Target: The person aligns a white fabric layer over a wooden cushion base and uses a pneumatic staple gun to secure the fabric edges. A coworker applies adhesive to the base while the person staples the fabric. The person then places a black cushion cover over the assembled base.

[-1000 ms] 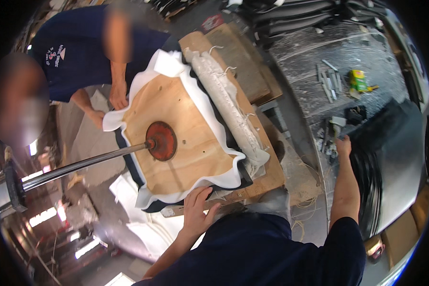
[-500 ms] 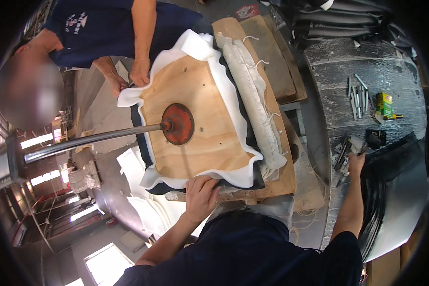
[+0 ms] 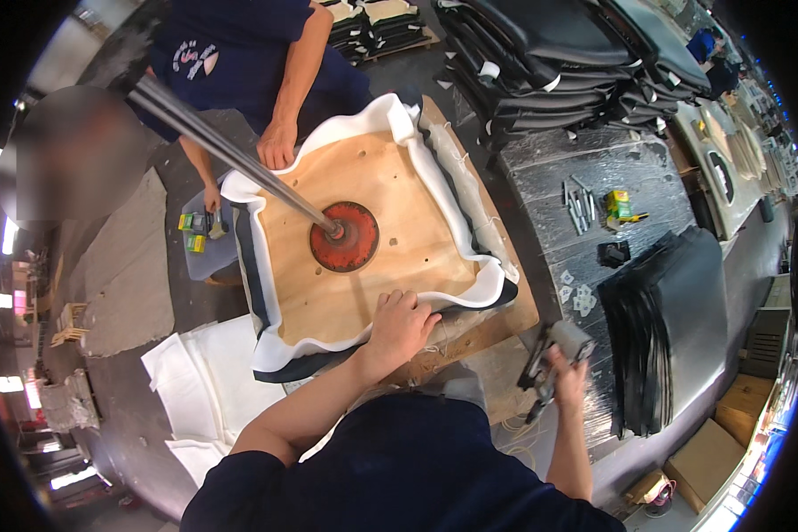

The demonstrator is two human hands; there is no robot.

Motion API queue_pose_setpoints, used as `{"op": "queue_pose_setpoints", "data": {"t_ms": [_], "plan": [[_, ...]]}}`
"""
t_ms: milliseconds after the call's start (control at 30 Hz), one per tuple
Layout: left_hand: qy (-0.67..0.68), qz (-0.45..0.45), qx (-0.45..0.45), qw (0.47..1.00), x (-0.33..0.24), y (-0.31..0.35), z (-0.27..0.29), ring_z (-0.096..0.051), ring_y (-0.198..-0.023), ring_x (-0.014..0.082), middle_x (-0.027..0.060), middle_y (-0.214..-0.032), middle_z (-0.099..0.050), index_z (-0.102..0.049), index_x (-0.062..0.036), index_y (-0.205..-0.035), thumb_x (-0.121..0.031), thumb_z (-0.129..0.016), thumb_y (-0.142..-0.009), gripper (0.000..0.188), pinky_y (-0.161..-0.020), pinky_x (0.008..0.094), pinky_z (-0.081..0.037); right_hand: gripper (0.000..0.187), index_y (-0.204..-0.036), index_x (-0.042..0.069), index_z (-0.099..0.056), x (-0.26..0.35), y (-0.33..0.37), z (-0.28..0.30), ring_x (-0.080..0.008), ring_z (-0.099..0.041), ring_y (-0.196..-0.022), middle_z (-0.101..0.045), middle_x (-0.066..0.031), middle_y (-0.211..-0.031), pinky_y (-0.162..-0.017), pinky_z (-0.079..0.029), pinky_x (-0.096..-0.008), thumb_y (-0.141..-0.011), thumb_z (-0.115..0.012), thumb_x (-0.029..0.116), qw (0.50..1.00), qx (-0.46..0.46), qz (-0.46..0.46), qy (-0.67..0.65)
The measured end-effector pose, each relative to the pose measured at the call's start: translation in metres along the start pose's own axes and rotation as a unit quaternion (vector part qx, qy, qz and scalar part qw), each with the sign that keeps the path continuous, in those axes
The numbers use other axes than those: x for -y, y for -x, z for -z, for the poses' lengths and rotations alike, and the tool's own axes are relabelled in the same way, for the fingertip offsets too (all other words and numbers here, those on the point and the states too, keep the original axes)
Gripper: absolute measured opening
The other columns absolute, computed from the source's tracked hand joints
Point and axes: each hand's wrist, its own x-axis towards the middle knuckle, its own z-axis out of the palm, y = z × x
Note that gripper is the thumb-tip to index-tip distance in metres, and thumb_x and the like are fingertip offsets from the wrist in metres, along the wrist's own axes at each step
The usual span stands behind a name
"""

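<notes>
My left hand (image 3: pixel 399 324) presses at the near edge of a square wooden panel (image 3: pixel 434 239), its fingers curled over the wavy white foam (image 3: pixel 381 115) round the rim. Dark cover material (image 3: pixel 297 368) shows outside the foam. Pressing on the panel's middle is a round red plate (image 3: pixel 355 239) at the end of a metal rod (image 3: pixel 239 160). To the right of the panel, my right hand (image 3: pixel 566 377) grips a staple gun (image 3: pixel 572 339), held beside the metallic-looking table (image 3: pixel 559 239). A co-worker's hand (image 3: pixel 277 144) rests at the far left foam edge.
Metal staple strips (image 3: pixel 579 206), a yellow-green box (image 3: pixel 621 206) and stacked black sheets (image 3: pixel 656 328) lie on the right table. Black covers (image 3: pixel 541 62) are piled beyond. The co-worker's other hand (image 3: pixel 212 197) is at a dark tool (image 3: pixel 215 223) on the left. White sheets (image 3: pixel 208 372) lie near left.
My right hand has brought the staple gun off the right table, toward me and the panel. The co-worker's one hand has left the foam for the dark tool. The view has turned right.
</notes>
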Motion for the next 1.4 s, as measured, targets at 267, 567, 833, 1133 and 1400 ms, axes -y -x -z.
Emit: {"op": "queue_pose_setpoints", "data": {"t_ms": [267,567,833,1133,1400], "plan": [[0.005,0.037,0.010,0.999,0.018,-0.010,0.004,-0.063,-0.100,0.0315,0.0079,-0.091,-0.071,-0.081,-0.0099,-0.089,-0.031,-0.075,-0.099,0.025,-0.091,0.0494,-0.042,0.043,-0.134,0.001,-0.073,0.055,0.060,-0.075,-0.0094,-0.065,-0.081,-0.072,0.0000,-0.100,-0.072,-0.054,-0.0287,-0.097,-0.086,0.018,0.977,0.195,-0.086,-0.001],[0.051,0.083,0.044,0.994,0.027,-0.030,0.007,-0.058,-0.114,0.0287,0.0069,-0.103,-0.072,-0.085,-0.0095,-0.091,-0.036,-0.074,-0.100,0.030,-0.097,0.0498,-0.038,0.040,-0.127,-0.002,-0.072,0.116,0.034,-0.135,-0.0119,-0.070,-0.067,-0.074,-0.0040,-0.088,-0.061,-0.056,-0.0307,-0.099,-0.086,0.023,0.946,0.298,-0.065,0.110],[0.086,0.122,0.043,0.988,0.034,-0.049,-0.006,-0.057,-0.118,0.0330,0.0109,-0.106,-0.069,-0.088,-0.0111,-0.098,-0.041,-0.073,-0.100,0.034,-0.103,0.0514,-0.037,0.032,-0.118,-0.002,-0.074,0.143,-0.006,-0.175,-0.0125,-0.066,-0.059,-0.070,-0.0025,-0.083,-0.052,-0.053,-0.0304,-0.099,-0.084,0.022,0.938,0.288,-0.099,0.166],[0.089,0.150,0.026,0.984,0.034,-0.050,-0.010,-0.056,-0.124,0.0310,0.0104,-0.113,-0.070,-0.087,-0.0068,-0.099,-0.037,-0.075,-0.098,0.033,-0.103,0.0502,-0.038,0.033,-0.108,-0.003,-0.076,0.160,-0.043,-0.208,-0.0137,-0.063,-0.051,-0.070,-0.0036,-0.075,-0.048,-0.048,-0.0308,-0.098,-0.085,0.028,0.902,0.325,-0.073,0.274],[0.073,0.141,0.036,0.987,0.035,-0.033,-0.006,-0.056,-0.123,0.0310,0.0121,-0.114,-0.068,-0.086,-0.0067,-0.099,-0.036,-0.076,-0.097,0.031,-0.101,0.0478,-0.039,0.029,-0.094,-0.001,-0.074,0.170,-0.055,-0.236,-0.0132,-0.061,-0.049,-0.068,-0.0044,-0.068,-0.044,-0.046,-0.0325,-0.097,-0.086,0.025,0.857,0.314,-0.086,0.400]]}}
